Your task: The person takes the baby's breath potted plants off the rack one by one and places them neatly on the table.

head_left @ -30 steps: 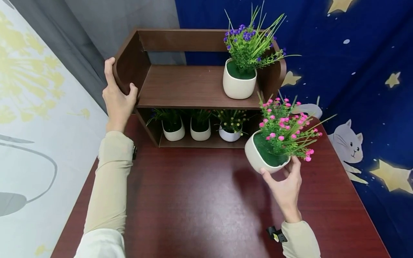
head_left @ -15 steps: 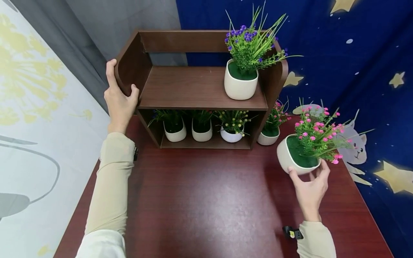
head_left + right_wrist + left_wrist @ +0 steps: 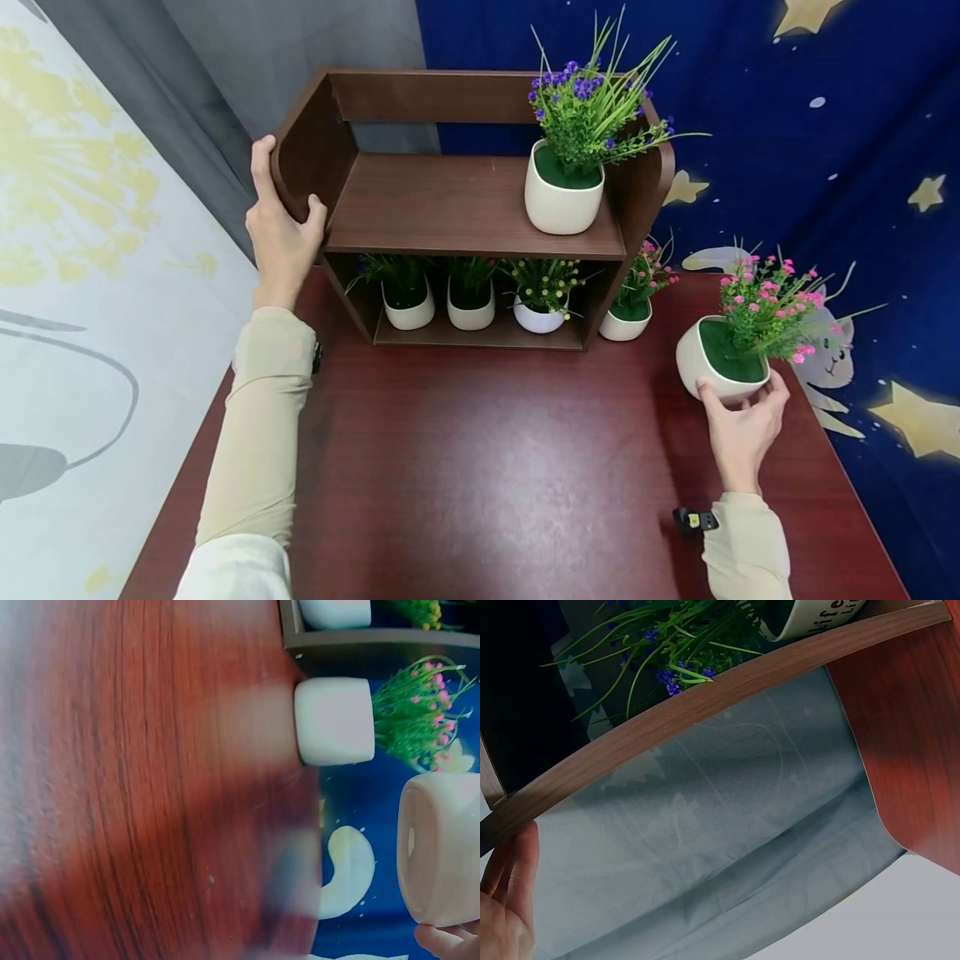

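The shelf (image 3: 420, 200) is being gripped by the left hand (image 3: 283, 242), fingers curled round its left side; just right of it, the standing pot (image 3: 626, 325) is no longer being hidden, seemingly reachable; farther right, the raised pink-flowered pot (image 3: 722, 360) is being carried outward, pinched by the right hand's (image 3: 746, 425) half-spread fingers.

The bench (image 3: 465, 467) shows a wood grain under a glossy finish that throws back a pale glare. The shelf (image 3: 435, 196) has wood-grained boards, smooth and nearer matt. The held pot (image 3: 693, 367) is smooth with a soft sheen, ceramic or hard plastic, hard to tell which; its pink flowers (image 3: 772, 292) look like plastic. Far left, the grey curtain (image 3: 352, 33) is matt, folded cloth; far right, the blue curtain (image 3: 750, 108) is printed cloth. The sleeves (image 3: 262, 425) are dull, creased cloth.
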Tool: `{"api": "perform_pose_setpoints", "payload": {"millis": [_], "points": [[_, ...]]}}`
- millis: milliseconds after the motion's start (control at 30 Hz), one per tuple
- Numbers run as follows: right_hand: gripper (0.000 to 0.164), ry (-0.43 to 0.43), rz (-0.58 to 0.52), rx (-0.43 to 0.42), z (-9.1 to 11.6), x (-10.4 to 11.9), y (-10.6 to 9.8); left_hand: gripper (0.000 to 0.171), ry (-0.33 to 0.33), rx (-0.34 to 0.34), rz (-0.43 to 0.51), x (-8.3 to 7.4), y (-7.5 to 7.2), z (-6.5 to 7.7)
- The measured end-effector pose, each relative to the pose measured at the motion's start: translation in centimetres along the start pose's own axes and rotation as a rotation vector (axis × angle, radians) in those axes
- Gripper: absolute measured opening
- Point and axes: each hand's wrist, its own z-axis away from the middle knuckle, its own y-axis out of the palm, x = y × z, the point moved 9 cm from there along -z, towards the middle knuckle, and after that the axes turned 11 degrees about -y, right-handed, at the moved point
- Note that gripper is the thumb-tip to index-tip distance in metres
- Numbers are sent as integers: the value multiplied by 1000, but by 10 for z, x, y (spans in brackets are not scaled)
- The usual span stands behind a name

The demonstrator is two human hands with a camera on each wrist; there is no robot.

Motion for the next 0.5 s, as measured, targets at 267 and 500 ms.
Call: {"api": "perform_pose_setpoints", "payload": {"millis": [267, 500], "points": [[74, -6, 79, 44, -17, -25, 23, 63, -2, 7, 2, -1, -1, 0], [77, -23, 122, 105, -30, -43, 46, 62, 1, 10, -7, -2, 0, 1]]}}
